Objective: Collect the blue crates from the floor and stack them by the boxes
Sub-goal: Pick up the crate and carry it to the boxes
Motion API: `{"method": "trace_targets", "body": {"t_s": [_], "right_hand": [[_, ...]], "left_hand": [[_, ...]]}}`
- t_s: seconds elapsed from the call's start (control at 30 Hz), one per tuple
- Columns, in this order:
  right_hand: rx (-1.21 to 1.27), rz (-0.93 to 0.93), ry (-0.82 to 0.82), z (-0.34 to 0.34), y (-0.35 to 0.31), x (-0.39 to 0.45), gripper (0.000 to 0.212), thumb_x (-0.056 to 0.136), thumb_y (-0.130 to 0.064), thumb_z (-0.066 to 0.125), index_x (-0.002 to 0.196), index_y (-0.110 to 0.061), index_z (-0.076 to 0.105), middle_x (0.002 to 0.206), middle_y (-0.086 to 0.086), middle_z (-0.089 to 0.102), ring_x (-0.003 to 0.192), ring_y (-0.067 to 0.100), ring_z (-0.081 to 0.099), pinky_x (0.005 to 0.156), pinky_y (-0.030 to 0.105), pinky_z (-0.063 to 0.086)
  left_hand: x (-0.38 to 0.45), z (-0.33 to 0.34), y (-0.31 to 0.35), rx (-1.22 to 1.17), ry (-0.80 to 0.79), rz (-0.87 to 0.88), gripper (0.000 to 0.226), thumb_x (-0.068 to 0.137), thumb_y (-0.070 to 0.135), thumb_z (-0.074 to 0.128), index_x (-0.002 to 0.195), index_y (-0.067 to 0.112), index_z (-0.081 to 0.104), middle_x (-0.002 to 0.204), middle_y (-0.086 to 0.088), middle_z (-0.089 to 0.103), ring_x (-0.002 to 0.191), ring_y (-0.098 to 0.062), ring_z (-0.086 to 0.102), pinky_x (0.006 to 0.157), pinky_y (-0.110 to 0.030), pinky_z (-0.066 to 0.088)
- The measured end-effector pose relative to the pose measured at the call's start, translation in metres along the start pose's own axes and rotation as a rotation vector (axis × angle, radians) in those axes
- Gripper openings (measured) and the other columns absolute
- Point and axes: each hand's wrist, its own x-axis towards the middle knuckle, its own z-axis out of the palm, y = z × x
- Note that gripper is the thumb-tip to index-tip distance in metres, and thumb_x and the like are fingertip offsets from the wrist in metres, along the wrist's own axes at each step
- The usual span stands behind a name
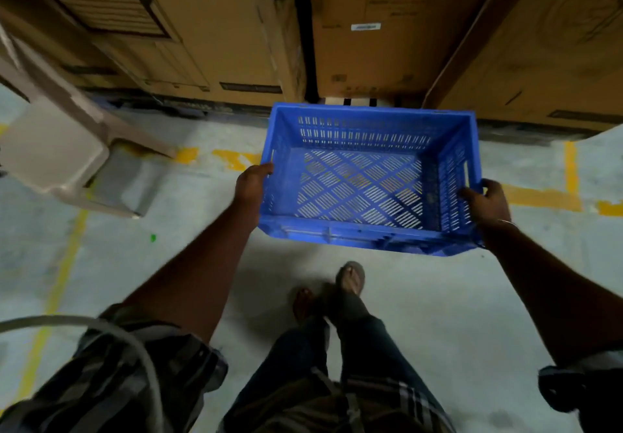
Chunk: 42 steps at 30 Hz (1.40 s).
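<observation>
Head view shows one blue perforated plastic crate (367,180), rectangular and empty, held off the grey concrete floor (421,314) between both hands, its open top facing up. At its left short wall the left hand (251,185) wraps the rim, fingertips hooked over the edge near a handle slot; at the opposite short wall the right hand (487,203) is closed round the rim beside the slot there, thumb inside the crate. Both grips are clamped on the plastic, not spread. Beyond the grips, on the crate's far side, stand tall brown cardboard boxes (371,28), the far rim close to their base though I cannot tell whether it touches. Out past the left grip sits a beige plastic chair (57,153), well apart, over worn yellow floor lines (539,196). Nearer than the grips, below the crate, the person's feet (350,277) show on the floor. Judging by the slotted walls and lattice base, the crate is probably light and stiff, with little flex; the moulded rim and end slots look like the surest holds, and smooth plastic could slip if gripped by the flat walls alone.
</observation>
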Motion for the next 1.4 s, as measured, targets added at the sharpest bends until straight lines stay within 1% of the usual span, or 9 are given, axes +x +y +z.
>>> {"method": "trace_targets", "body": {"t_s": [0.1, 0.17, 0.33, 0.5, 0.63, 0.9, 1.03, 1.2, 1.4], "right_hand": [[0.014, 0.034, -0.017, 0.029, 0.004, 0.021, 0.056, 0.081, -0.031, 0.069, 0.130, -0.014, 0.048, 0.125, 0.017, 0.059, 0.097, 0.025, 0.058, 0.087, 0.037, 0.045], [0.009, 0.042, -0.029, 0.054, 0.011, 0.046, 0.057, 0.080, -0.033, 0.070, 0.129, -0.014, 0.048, 0.123, 0.017, 0.060, 0.099, 0.027, 0.060, 0.088, 0.039, 0.047], [-0.006, 0.089, -0.006, 0.140, 0.061, 0.139, 0.058, 0.076, -0.037, 0.072, 0.124, -0.014, 0.049, 0.119, 0.018, 0.062, 0.102, 0.033, 0.062, 0.092, 0.047, 0.050], [0.022, 0.081, -0.007, 0.250, 0.124, 0.243, 0.057, 0.077, -0.034, 0.074, 0.122, -0.011, 0.049, 0.117, 0.017, 0.063, 0.101, 0.032, 0.063, 0.090, 0.045, 0.050], [0.033, 0.072, 0.000, 0.319, 0.171, 0.314, 0.057, 0.073, -0.041, 0.073, 0.119, -0.016, 0.050, 0.114, 0.011, 0.064, 0.099, 0.030, 0.064, 0.092, 0.049, 0.051], [0.041, 0.043, 0.032, 0.384, 0.216, 0.386, 0.057, 0.074, -0.036, 0.074, 0.120, -0.014, 0.047, 0.114, 0.011, 0.060, 0.101, 0.029, 0.061, 0.093, 0.047, 0.049], [0.025, 0.061, 0.025, 0.391, 0.231, 0.386, 0.058, 0.079, -0.028, 0.073, 0.125, -0.011, 0.043, 0.111, 0.007, 0.056, 0.102, 0.030, 0.059, 0.095, 0.049, 0.047], [0.008, 0.076, -0.006, 0.394, 0.232, 0.377, 0.062, 0.081, -0.020, 0.073, 0.130, -0.008, 0.038, 0.124, 0.019, 0.056, 0.103, 0.032, 0.059, 0.095, 0.050, 0.048], [-0.248, 0.018, -0.048, 0.391, 0.214, 0.362, 0.080, 0.075, -0.023, 0.077, 0.138, -0.001, 0.034, 0.132, 0.028, 0.047, 0.119, 0.043, 0.050, 0.100, 0.048, 0.041]], "left_hand": [[0.062, -0.003, -0.006, 0.150, -0.025, -0.110, 0.036, 0.048, 0.045, 0.081, 0.076, 0.022, 0.078, 0.103, -0.019, 0.075, 0.097, -0.043, 0.070, 0.093, -0.067, 0.051], [0.087, 0.007, -0.007, 0.184, -0.009, -0.141, 0.049, 0.045, 0.047, 0.081, 0.084, 0.018, 0.077, 0.105, -0.021, 0.075, 0.097, -0.043, 0.070, 0.090, -0.063, 0.054], [0.157, 0.046, -0.040, 0.129, -0.010, -0.124, 0.028, 0.063, 0.033, 0.080, 0.086, 0.018, 0.073, 0.112, -0.020, 0.074, 0.099, -0.038, 0.069, 0.097, -0.056, 0.053], [0.282, 0.068, -0.112, 0.069, 0.002, -0.099, 0.005, 0.087, 0.018, 0.070, 0.089, 0.014, 0.068, 0.065, 0.003, 0.072, 0.055, -0.014, 0.068, 0.056, -0.021, 0.054], [0.372, 0.087, -0.164, 0.037, 0.005, -0.089, 0.012, 0.092, 0.012, 0.062, 0.080, 0.014, 0.062, 0.050, 0.008, 0.067, 0.040, -0.006, 0.062, 0.036, -0.014, 0.042], [0.473, 0.093, -0.228, 0.101, -0.005, -0.033, 0.008, 0.087, 0.017, 0.065, 0.080, 0.019, 0.064, 0.066, 0.005, 0.070, 0.055, -0.010, 0.066, 0.060, -0.024, 0.050], [0.489, 0.083, -0.242, 0.198, -0.027, 0.008, 0.020, 0.062, 0.039, 0.076, 0.074, 0.024, 0.073, 0.094, -0.010, 0.070, 0.088, -0.027, 0.064, 0.085, -0.046, 0.049], [0.492, 0.075, -0.246, 0.250, -0.066, 0.027, 0.017, 0.061, 0.040, 0.076, 0.073, 0.027, 0.076, 0.096, -0.010, 0.071, 0.094, -0.029, 0.064, 0.095, -0.057, 0.049], [0.457, 0.090, -0.231, 0.430, -0.134, 0.107, 0.017, 0.066, 0.034, 0.067, 0.080, 0.024, 0.070, 0.085, 0.002, 0.067, 0.081, -0.007, 0.061, 0.075, -0.027, 0.042]]}}
